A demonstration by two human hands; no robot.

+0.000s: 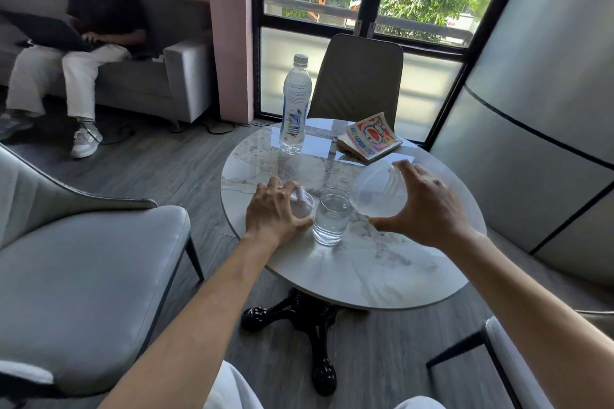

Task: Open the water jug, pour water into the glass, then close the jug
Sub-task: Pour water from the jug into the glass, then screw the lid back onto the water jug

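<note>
My right hand (428, 206) grips a translucent round water jug (378, 189) and holds it tilted, its mouth at the right rim of the clear glass (332, 219). The glass stands on the round marble table (365, 275) near the front edge and holds water to about half its height. Just left of the glass, my left hand (272, 212) is closed over the jug lid (304, 204), a small clear piece with a knob, which rests on the table. No stream of water is clear to see.
A capped plastic water bottle (295, 103) stands at the table's far left and a comic book (372, 136) lies at the far right. Grey armchairs (83, 259) flank the table, another chair (358, 83) stands behind it. A person sits on a sofa (159, 83) at the back left.
</note>
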